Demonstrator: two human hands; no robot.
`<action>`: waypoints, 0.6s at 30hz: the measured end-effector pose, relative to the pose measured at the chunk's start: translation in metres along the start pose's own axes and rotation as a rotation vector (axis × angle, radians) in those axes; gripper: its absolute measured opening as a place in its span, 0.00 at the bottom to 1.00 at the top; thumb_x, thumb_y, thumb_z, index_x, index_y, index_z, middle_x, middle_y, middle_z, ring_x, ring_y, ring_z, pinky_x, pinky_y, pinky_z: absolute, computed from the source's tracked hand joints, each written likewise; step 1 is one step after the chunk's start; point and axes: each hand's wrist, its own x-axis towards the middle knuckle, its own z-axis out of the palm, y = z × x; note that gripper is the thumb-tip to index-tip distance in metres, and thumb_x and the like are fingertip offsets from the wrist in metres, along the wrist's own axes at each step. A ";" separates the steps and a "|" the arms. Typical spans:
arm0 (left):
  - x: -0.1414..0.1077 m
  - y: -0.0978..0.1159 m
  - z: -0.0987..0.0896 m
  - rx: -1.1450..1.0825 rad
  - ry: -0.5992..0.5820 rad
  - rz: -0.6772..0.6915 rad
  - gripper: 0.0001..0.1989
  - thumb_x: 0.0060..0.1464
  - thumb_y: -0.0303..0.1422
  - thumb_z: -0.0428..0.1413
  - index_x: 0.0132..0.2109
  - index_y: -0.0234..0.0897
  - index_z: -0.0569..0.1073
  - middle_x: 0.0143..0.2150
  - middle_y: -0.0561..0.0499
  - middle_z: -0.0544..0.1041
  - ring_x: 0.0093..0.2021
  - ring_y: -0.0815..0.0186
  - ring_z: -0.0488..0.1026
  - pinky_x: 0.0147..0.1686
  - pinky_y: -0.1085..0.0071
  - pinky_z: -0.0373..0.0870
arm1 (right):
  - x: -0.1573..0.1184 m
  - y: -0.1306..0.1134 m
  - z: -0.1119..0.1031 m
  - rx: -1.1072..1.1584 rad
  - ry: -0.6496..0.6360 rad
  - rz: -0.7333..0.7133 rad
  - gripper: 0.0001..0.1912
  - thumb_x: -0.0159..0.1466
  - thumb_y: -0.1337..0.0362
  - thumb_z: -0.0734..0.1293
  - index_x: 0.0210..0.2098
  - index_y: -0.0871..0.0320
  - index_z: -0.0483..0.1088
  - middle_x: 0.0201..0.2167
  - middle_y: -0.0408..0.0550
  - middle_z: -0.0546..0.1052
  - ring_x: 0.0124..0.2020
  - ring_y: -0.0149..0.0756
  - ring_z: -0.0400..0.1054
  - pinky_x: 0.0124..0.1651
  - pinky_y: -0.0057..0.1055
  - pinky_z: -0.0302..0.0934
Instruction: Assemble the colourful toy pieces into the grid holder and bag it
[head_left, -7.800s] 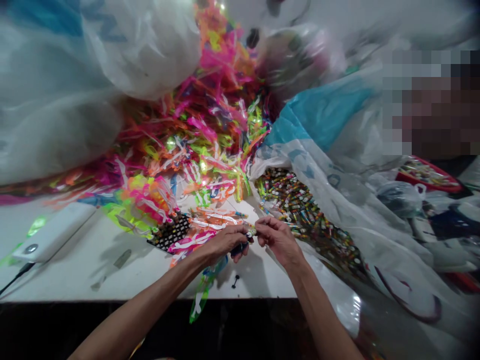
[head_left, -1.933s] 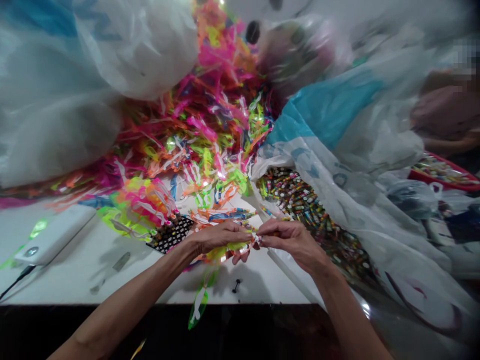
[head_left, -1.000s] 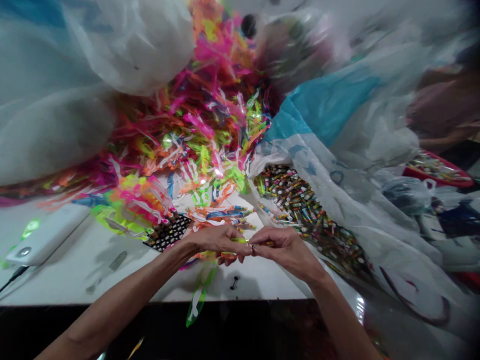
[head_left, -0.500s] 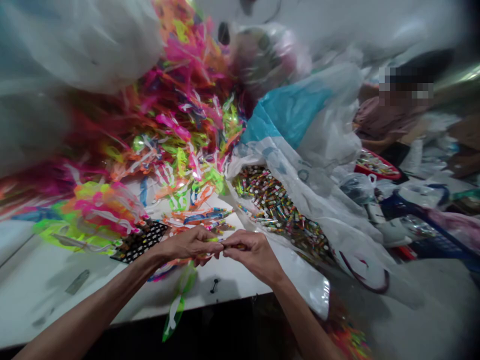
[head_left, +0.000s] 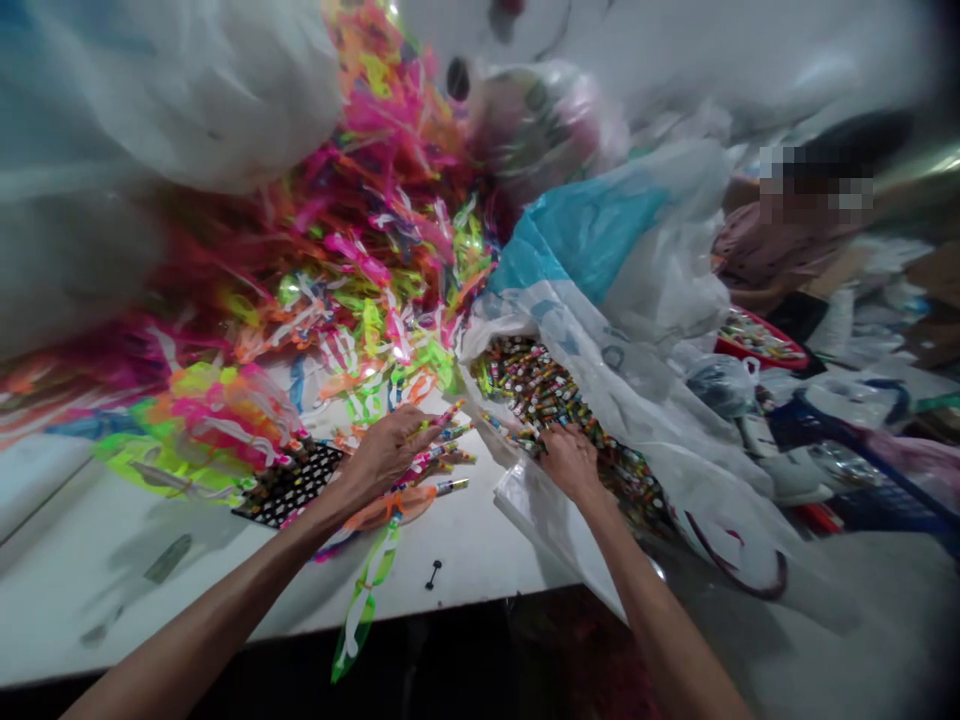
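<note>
My left hand [head_left: 391,442] is above the white table, its fingers closed around a thin pink-tipped printed stick [head_left: 452,411]. Below it lie several similar sticks with bright film attached, among them an orange film piece with a printed end [head_left: 451,487]. A green film strip with white shapes [head_left: 361,600] hangs over the table's front edge. My right hand [head_left: 570,458] is at the near side of a heap of short printed sticks [head_left: 536,385] in a white plastic bag [head_left: 637,390]. Its fingers are bent into the heap; what they grip is hidden.
A black-and-white dotted holder [head_left: 304,485] with a bundle of film pieces stands left on the table [head_left: 187,610]. Behind rises a large pile of pink, orange and green film [head_left: 375,130]. A small black piece [head_left: 433,574] lies in front. A person [head_left: 780,245] sits at the right by a red basin [head_left: 799,355].
My hands were together over the table's front; now they are apart. The right has moved right to the stick heap, the left slightly up. The orange piece's printed end now shows on the table.
</note>
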 end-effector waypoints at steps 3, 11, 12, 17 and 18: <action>-0.001 0.002 0.001 0.113 -0.022 -0.022 0.21 0.58 0.46 0.43 0.45 0.39 0.74 0.42 0.47 0.76 0.42 0.62 0.72 0.40 0.71 0.64 | 0.002 -0.010 -0.004 0.009 0.014 -0.010 0.07 0.53 0.72 0.63 0.29 0.59 0.72 0.34 0.53 0.75 0.43 0.45 0.65 0.46 0.39 0.55; -0.014 0.020 0.005 0.476 -0.141 0.240 0.21 0.61 0.43 0.39 0.53 0.39 0.67 0.41 0.47 0.77 0.41 0.61 0.72 0.39 0.68 0.59 | -0.042 -0.091 -0.061 0.952 -0.083 -0.050 0.17 0.58 0.57 0.64 0.43 0.60 0.71 0.20 0.42 0.68 0.21 0.28 0.61 0.26 0.26 0.58; -0.015 0.021 0.007 0.520 -0.133 0.275 0.20 0.61 0.42 0.39 0.52 0.38 0.66 0.41 0.46 0.77 0.42 0.61 0.72 0.40 0.66 0.59 | -0.048 -0.100 -0.067 0.929 -0.080 -0.070 0.15 0.58 0.58 0.64 0.42 0.59 0.72 0.21 0.42 0.68 0.20 0.27 0.60 0.24 0.26 0.58; -0.022 0.022 0.015 0.600 -0.075 0.407 0.16 0.62 0.38 0.40 0.42 0.36 0.69 0.36 0.47 0.75 0.39 0.62 0.71 0.38 0.66 0.57 | -0.062 -0.121 -0.066 0.750 -0.171 -0.187 0.12 0.60 0.60 0.62 0.38 0.56 0.74 0.26 0.44 0.72 0.19 0.26 0.62 0.22 0.24 0.57; -0.022 0.022 0.015 0.603 -0.074 0.422 0.15 0.62 0.38 0.40 0.41 0.35 0.69 0.36 0.47 0.75 0.38 0.63 0.71 0.37 0.66 0.56 | -0.063 -0.121 -0.063 0.733 -0.177 -0.197 0.12 0.61 0.60 0.62 0.39 0.56 0.74 0.25 0.44 0.72 0.19 0.26 0.62 0.23 0.24 0.58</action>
